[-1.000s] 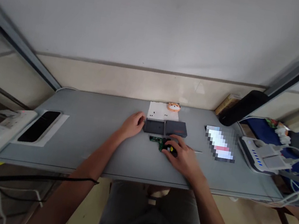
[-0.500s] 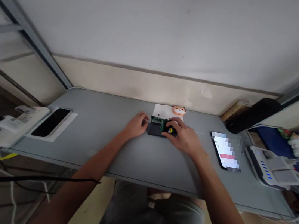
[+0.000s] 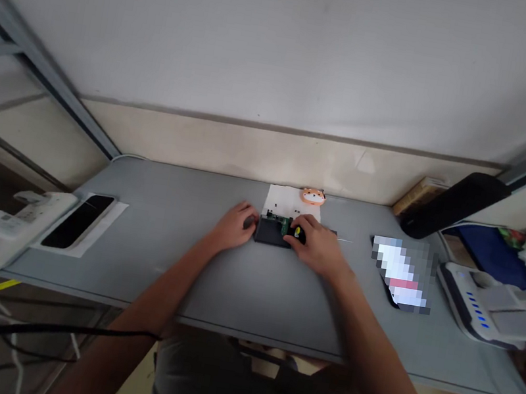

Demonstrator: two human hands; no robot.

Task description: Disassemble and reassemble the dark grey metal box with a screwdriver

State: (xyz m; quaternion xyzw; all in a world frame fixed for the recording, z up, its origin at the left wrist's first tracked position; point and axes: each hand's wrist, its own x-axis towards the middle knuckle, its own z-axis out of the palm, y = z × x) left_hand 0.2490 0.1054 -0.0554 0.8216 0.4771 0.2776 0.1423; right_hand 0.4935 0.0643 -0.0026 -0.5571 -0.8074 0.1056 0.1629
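Observation:
A flat black case (image 3: 271,233) lies on the grey table in the middle, and a green circuit board (image 3: 284,221) shows along its far side. My left hand (image 3: 237,225) rests at the case's left edge, its fingers curled round a small dark thing too small to name. Over the right part of the case, my right hand (image 3: 316,242) pinches a black and yellow tool (image 3: 298,232). Behind the case is a sheet of white paper (image 3: 287,197) with several tiny dark bits on it.
An orange animal-faced item (image 3: 313,196) sits at the paper's far edge. Left are a dark phone (image 3: 78,221) and a white power strip (image 3: 21,228). Right are a lit phone (image 3: 400,275), a black cylinder (image 3: 456,206) and a charging block (image 3: 485,305).
The view has shifted slightly. The circuit board looks more tilted within the case, and more of the white paper shows behind it. Both hands remain by the case.

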